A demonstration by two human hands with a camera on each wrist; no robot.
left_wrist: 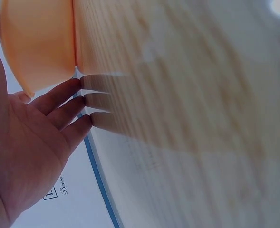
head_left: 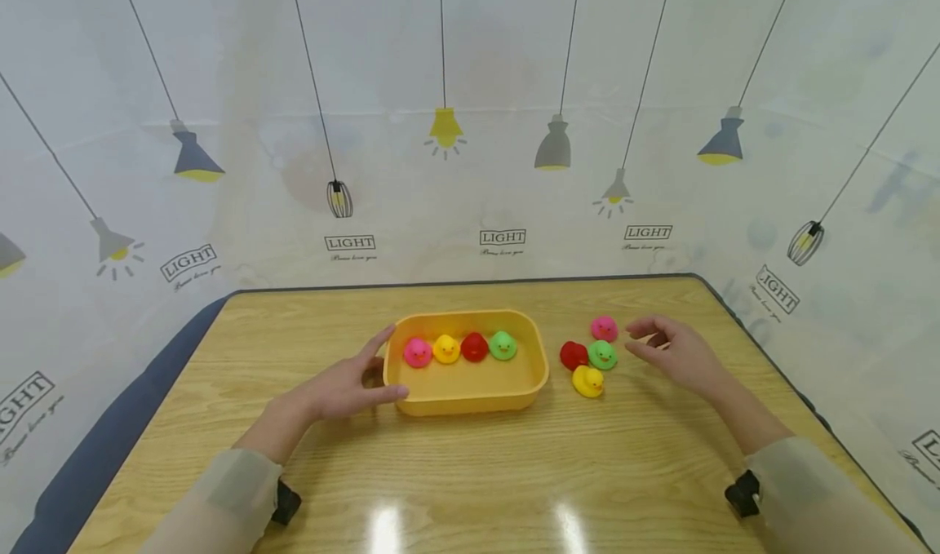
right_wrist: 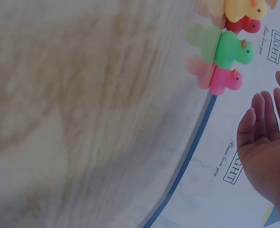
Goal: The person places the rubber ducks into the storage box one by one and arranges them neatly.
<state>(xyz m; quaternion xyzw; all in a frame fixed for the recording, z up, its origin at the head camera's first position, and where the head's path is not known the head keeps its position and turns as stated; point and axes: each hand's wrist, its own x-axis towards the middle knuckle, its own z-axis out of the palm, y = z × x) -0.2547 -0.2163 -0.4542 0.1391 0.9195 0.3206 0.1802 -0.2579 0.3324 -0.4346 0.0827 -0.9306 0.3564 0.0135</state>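
Note:
A yellow-orange plastic tub [head_left: 470, 403] stands on the table, holding a row of rubber ducks: a pink duck [head_left: 418, 352], a yellow duck [head_left: 446, 349], a red duck [head_left: 474, 347] and a green duck [head_left: 503, 345]. At its left end my left hand [head_left: 341, 387] rests against the tub, thumb by the front corner and index finger by the back corner. The other fingers stay outside, extended. To the right of the tub sit another pink duck [head_left: 605, 328], red duck [head_left: 573, 356], green duck [head_left: 603, 355] and yellow duck [head_left: 588, 382]. Beside them hovers my empty right hand [head_left: 679, 354], fingers slightly bent.
Underneath is a wood-grain table [head_left: 470, 472] with a dark edge. A pale curtain [head_left: 470, 195] printed with hanging lamps surrounds its back and sides. Each wrist carries a small black device, such as the one [head_left: 286, 503] on the left.

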